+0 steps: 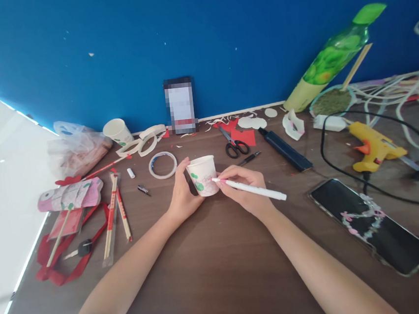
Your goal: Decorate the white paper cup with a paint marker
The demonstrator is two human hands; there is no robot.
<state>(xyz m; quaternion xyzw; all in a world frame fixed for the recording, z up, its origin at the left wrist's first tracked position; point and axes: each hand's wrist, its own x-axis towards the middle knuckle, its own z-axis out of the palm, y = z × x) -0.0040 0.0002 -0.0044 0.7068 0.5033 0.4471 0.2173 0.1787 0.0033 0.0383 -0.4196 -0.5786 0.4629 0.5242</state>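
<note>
A white paper cup [204, 170] with green leaf prints stands in front of me, slightly tilted. Around its left side wraps my left hand [184, 194], thumb and fingers closed on it. My right hand [245, 188] grips a white marker pen [259, 189], whose pink tip touches or nearly touches the cup's printed side. Some pinkish lines show there, too small to read. Just behind the right hand lie black-handled scissors [235, 144] and a black pen [248, 158]. Left of the cup are a roll of tape [162, 165] and a small white cap [131, 173].
A second paper cup [117, 131] and a propped screen [181, 105] stand along the blue wall. To the right are a yellow glue gun [375, 146], a phone [368, 225], cables and a tilted green bottle [333, 61]. Wrapped chopsticks [110, 218] and a red ribbon [63, 278] lie left.
</note>
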